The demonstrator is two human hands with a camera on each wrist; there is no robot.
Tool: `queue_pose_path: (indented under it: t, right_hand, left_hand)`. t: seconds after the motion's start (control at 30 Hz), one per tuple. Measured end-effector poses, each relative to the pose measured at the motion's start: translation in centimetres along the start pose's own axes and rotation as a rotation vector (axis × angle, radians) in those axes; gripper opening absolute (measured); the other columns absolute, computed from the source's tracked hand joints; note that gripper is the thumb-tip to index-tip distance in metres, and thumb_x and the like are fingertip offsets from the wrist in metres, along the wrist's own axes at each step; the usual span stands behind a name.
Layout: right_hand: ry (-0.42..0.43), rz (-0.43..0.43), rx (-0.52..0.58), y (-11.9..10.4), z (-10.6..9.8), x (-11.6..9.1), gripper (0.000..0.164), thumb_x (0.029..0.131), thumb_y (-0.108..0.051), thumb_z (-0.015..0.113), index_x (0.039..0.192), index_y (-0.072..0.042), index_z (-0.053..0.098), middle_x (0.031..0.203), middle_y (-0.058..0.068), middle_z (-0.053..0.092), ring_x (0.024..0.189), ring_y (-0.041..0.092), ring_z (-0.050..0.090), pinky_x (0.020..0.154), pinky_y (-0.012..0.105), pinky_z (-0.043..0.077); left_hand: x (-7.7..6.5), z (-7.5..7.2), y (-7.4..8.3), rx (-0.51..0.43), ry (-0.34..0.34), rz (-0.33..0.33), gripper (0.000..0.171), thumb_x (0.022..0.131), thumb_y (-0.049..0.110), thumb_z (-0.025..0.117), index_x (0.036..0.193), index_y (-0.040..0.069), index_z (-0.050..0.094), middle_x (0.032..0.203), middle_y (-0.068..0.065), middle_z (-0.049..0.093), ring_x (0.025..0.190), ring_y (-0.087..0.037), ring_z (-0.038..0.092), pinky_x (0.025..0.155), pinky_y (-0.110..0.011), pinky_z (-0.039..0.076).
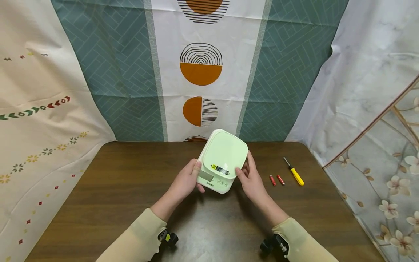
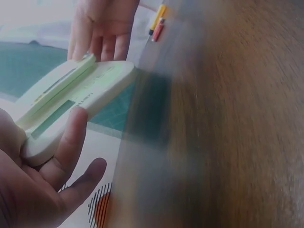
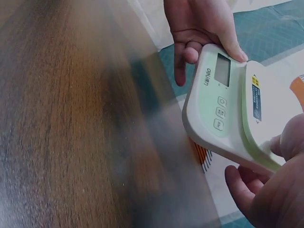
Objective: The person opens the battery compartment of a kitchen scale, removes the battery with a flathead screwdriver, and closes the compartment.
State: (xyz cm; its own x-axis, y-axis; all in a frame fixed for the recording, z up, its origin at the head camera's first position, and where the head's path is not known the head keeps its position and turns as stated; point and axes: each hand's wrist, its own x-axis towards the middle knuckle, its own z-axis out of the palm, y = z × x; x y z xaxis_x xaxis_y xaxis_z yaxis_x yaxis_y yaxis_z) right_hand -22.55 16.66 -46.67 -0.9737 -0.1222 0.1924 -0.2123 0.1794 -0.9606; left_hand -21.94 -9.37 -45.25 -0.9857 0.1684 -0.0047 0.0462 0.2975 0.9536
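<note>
A pale green kitchen scale is held up over the table, tilted, its platform and small display facing the head camera. My left hand grips its left edge, thumb on top near the display and fingers beneath. On the opposite side my right hand holds the edge, thumb on the platform's corner. In the right wrist view the scale's buttons and a dark sticker on the platform show clearly. The underside of the scale is hidden.
Two red batteries lie on the brown wooden table, right of my right hand. Beyond them lies a screwdriver with a yellow handle. Patterned cloth hangs behind the table and on both sides.
</note>
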Motion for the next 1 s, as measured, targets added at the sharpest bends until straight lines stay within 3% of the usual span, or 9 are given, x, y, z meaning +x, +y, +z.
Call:
queue_pose_path:
  t: [0.07,0.27,0.5,0.67,0.83,1.0]
  right_hand:
    - [-0.003,0.015,-0.021,0.0,-0.1,0.0,0.088,0.114,-0.002,0.059,0.180,-0.025,0.006,0.156,0.022,0.058,0.128,0.035,0.063,0.105,0.039,0.055]
    - [-0.025,0.013,-0.030,0.1,-0.3,0.2,0.081,0.114,0.000,0.056,0.179,-0.015,0.009,0.158,0.025,0.055,0.134,0.034,0.059,0.105,0.023,0.050]
    - [-0.031,0.032,-0.049,0.1,-0.5,0.7,0.076,0.114,0.000,0.056,0.178,-0.015,0.019,0.151,0.024,0.061,0.125,0.033,0.061,0.099,0.022,0.051]
    - [-0.040,0.059,-0.100,-0.1,-0.6,0.9,0.072,0.114,-0.002,0.057,0.177,-0.011,0.024,0.151,0.025,0.061,0.129,0.036,0.062,0.104,0.034,0.052]
    - [-0.051,0.077,-0.158,-0.3,-0.8,1.1,0.071,0.115,-0.004,0.058,0.177,-0.012,0.025,0.156,0.024,0.058,0.137,0.038,0.060,0.112,0.050,0.050]
    - [-0.063,0.106,-0.247,-0.4,-0.7,1.2,0.068,0.115,-0.012,0.060,0.176,-0.013,0.029,0.165,0.020,0.050,0.136,0.036,0.062,0.109,0.053,0.053]
  left_hand:
    - [-0.1,0.0,-0.1,0.050,0.004,-0.002,0.036,0.121,0.044,0.041,0.129,0.013,0.059,0.087,-0.006,0.073,0.063,-0.037,0.075,0.075,-0.040,0.055]
    - [-0.1,0.2,-0.2,0.178,0.027,-0.008,0.028,0.121,0.039,0.043,0.130,0.014,0.054,0.084,-0.007,0.066,0.066,-0.036,0.074,0.068,-0.039,0.050]
    - [-0.2,0.2,-0.2,0.313,0.054,0.021,0.025,0.121,0.032,0.046,0.130,0.011,0.057,0.084,-0.003,0.066,0.063,-0.024,0.069,0.065,-0.038,0.051]
    - [-0.3,0.3,-0.3,0.439,0.079,0.059,0.029,0.120,0.027,0.050,0.142,0.009,0.053,0.092,-0.006,0.071,0.071,-0.020,0.063,0.066,-0.040,0.049]
    - [-0.3,0.2,-0.5,0.538,0.074,0.067,0.032,0.118,0.026,0.055,0.141,0.004,0.057,0.104,-0.009,0.075,0.080,-0.021,0.063,0.071,-0.043,0.051]
    - [-0.3,0.1,-0.9,0.614,0.055,0.048,0.037,0.117,0.026,0.056,0.145,0.002,0.057,0.104,-0.010,0.076,0.078,-0.021,0.064,0.070,-0.045,0.052]
